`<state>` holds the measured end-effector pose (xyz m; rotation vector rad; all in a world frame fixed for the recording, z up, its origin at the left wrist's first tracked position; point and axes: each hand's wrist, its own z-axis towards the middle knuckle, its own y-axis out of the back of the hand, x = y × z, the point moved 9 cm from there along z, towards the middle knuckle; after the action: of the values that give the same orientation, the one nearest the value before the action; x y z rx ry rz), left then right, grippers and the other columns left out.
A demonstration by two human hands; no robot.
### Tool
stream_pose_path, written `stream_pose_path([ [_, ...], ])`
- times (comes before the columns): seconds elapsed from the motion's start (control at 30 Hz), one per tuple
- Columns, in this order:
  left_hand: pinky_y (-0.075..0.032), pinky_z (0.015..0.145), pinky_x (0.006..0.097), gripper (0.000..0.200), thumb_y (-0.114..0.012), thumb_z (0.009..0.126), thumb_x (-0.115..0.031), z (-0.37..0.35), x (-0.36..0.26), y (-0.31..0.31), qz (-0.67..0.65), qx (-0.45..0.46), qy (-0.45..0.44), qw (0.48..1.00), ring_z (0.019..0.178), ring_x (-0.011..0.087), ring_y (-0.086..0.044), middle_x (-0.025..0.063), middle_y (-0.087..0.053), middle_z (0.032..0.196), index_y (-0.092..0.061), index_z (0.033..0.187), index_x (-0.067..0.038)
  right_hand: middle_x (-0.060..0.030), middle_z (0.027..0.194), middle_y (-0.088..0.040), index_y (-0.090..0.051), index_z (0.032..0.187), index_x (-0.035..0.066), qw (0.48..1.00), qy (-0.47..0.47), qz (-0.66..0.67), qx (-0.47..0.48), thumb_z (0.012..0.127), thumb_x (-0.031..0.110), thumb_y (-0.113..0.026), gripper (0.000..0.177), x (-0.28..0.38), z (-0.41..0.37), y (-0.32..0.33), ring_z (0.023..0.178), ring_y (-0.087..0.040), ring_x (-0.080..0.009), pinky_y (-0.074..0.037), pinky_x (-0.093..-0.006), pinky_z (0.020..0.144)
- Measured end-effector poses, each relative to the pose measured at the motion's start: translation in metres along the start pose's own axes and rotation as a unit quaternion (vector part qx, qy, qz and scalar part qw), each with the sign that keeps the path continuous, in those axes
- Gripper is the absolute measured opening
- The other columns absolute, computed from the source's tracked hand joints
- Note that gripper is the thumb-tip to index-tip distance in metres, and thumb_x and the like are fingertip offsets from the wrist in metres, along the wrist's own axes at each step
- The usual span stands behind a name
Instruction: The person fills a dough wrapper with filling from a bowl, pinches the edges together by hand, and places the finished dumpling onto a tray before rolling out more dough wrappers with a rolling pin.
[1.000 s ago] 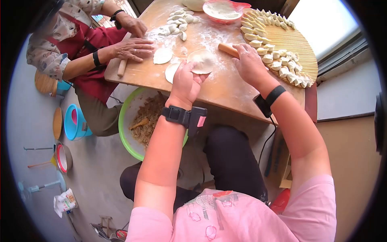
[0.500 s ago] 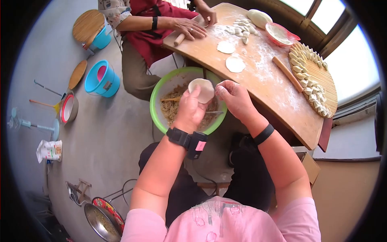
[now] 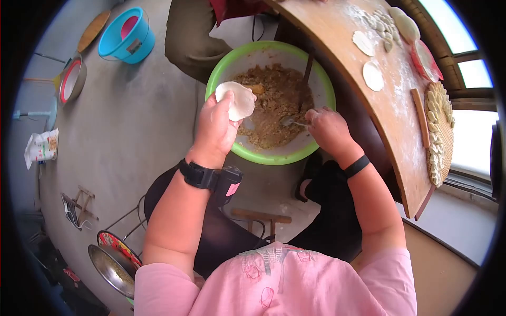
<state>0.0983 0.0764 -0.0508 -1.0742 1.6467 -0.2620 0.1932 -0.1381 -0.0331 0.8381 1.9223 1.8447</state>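
A round white dough wrapper (image 3: 238,101) lies in my left hand (image 3: 216,126), thumb over its face, above the left part of a green-rimmed bowl (image 3: 328,89). Brown minced filling (image 3: 276,89) covers the bowl's inside. My right hand (image 3: 329,129) is closed around the handle of a metal spoon (image 3: 296,122) at the bowl's right side; the spoon's head touches the filling. A yellowish utensil (image 3: 256,89) and a dark stick (image 3: 308,68) also stand in the bowl.
On the floured wooden table (image 3: 390,121) are two flat wrappers (image 3: 373,76), dough pieces (image 3: 382,23), a rolling pin (image 3: 420,117) and a mat of dumplings (image 3: 445,137). A co-worker's leg (image 3: 192,39) is beyond the bowl. A blue bucket (image 3: 134,47) stands left.
The view has shifted down toward the bowl. My right hand has moved away from the wrapper and taken hold of the spoon. My left hand still holds the wrapper.
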Motion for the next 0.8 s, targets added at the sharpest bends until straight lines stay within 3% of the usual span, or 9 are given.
stream_pose_path([
  [0.07,-0.05,0.099,0.0422,0.033,-0.048,0.1,-0.01,0.002,-0.011,0.006,0.016,-0.017,-0.021,1.0,0.114,0.0344,-0.062,0.0223,-0.061,0.122,-0.045,0.13,0.004,-0.0121,0.086,-0.067,-0.062,0.088,0.007,0.995,0.047,-0.092,0.015,0.083,0.004,-0.058,0.007,0.001,-0.002,-0.033,0.085,-0.067,-0.032,-0.054,-0.0428,0.076],
  [0.17,-0.049,0.101,0.0431,0.034,-0.048,0.1,-0.011,0.011,-0.017,0.017,-0.005,-0.026,-0.043,0.999,0.114,0.0352,-0.061,0.0228,-0.061,0.122,-0.045,0.13,0.005,-0.0121,0.089,-0.067,-0.06,0.092,0.007,0.988,0.0,-0.126,0.093,0.083,0.004,-0.056,0.009,-0.007,0.003,-0.054,0.083,-0.067,-0.0331,-0.055,-0.0427,0.072],
  [0.27,-0.048,0.101,0.0426,0.034,-0.049,0.1,-0.012,0.01,-0.02,0.014,-0.011,-0.03,-0.037,0.999,0.115,0.0354,-0.061,0.0225,-0.061,0.122,-0.046,0.129,0.004,-0.0133,0.092,-0.067,-0.06,0.099,0.006,0.997,-0.029,-0.041,0.059,0.084,0.004,-0.056,0.016,-0.005,0.01,-0.039,0.081,-0.068,-0.0335,-0.055,-0.043,0.068],
  [0.37,-0.048,0.101,0.0419,0.034,-0.052,0.1,-0.014,0.006,-0.024,0.013,0.003,-0.026,-0.038,0.999,0.115,0.0344,-0.061,0.0214,-0.061,0.121,-0.047,0.129,0.003,-0.0143,0.095,-0.066,-0.062,0.109,0.006,0.999,0.032,0.01,0.029,0.085,0.004,-0.055,0.025,0.021,0.015,-0.026,0.081,-0.069,-0.0334,-0.055,-0.0432,0.067],
  [0.47,-0.048,0.1,0.0406,0.035,-0.054,0.1,-0.016,0.005,-0.024,0.016,0.026,-0.01,-0.036,0.999,0.114,0.0327,-0.062,0.0201,-0.062,0.121,-0.047,0.128,0.002,-0.0154,0.096,-0.065,-0.061,0.116,0.004,0.995,0.068,-0.014,0.069,0.085,0.003,-0.054,0.032,0.045,0.012,-0.048,0.082,-0.068,-0.0327,-0.055,-0.043,0.067],
  [0.57,-0.048,0.099,0.0395,0.035,-0.055,0.1,-0.018,0.0,-0.023,0.019,0.031,-0.002,-0.035,0.999,0.113,0.0308,-0.062,0.0194,-0.062,0.121,-0.048,0.128,0.002,-0.0201,0.103,-0.064,-0.057,0.125,0.0,0.988,0.041,-0.033,0.143,0.085,-0.001,-0.05,0.04,0.055,0.01,-0.067,0.086,-0.067,-0.0369,-0.055,-0.0449,0.071],
  [0.67,-0.048,0.098,0.0392,0.035,-0.056,0.1,-0.018,-0.005,-0.023,0.02,0.038,-0.009,-0.034,0.999,0.112,0.0294,-0.062,0.0192,-0.062,0.121,-0.049,0.127,0.002,-0.0189,0.099,-0.064,-0.057,0.123,-0.002,0.986,0.08,-0.035,0.145,0.084,-0.001,-0.052,0.04,0.069,0.007,-0.081,0.084,-0.068,-0.0349,-0.055,-0.0432,0.069],
  [0.77,-0.048,0.098,0.0392,0.035,-0.056,0.1,-0.018,-0.007,-0.022,0.025,0.028,-0.021,-0.031,0.999,0.112,0.0289,-0.062,0.0192,-0.062,0.122,-0.049,0.127,0.002,-0.0173,0.098,-0.063,-0.056,0.126,0.0,0.964,0.127,-0.014,0.234,0.083,-0.002,-0.053,0.044,0.089,0.006,-0.104,0.083,-0.068,-0.0343,-0.056,-0.0435,0.069],
  [0.8,-0.048,0.098,0.0392,0.035,-0.056,0.1,-0.018,-0.007,-0.022,0.027,0.02,-0.024,-0.03,0.999,0.112,0.0288,-0.062,0.0191,-0.062,0.122,-0.049,0.127,0.002,-0.0164,0.098,-0.063,-0.058,0.123,0.001,0.971,0.115,-0.016,0.209,0.082,-0.001,-0.054,0.041,0.091,0.011,-0.098,0.083,-0.068,-0.0331,-0.056,-0.0425,0.068],
])
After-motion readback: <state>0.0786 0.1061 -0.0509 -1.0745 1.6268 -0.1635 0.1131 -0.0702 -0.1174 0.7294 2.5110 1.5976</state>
